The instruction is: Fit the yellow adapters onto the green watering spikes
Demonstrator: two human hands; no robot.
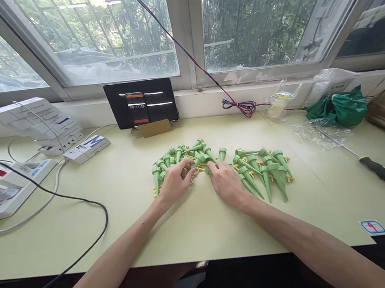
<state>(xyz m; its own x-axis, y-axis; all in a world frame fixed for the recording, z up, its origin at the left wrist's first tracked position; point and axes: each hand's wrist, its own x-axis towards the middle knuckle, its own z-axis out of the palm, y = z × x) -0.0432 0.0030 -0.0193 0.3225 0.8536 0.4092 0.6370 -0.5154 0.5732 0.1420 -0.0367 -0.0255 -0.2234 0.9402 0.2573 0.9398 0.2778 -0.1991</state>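
L hand (176,181) slightly open, narrow thumb gap; R hand (227,184) grip, can't tell; prob. picking step at green cones (199,157); next likely needs precise fingertip pinch.

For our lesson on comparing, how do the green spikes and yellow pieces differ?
The spikes are pale green; the pieces are yellow. The spikes are long and tapered with wide caps; the pieces are much smaller. Many spikes show nearly whole, while the pieces are largely hidden among them. Both lie on the table.
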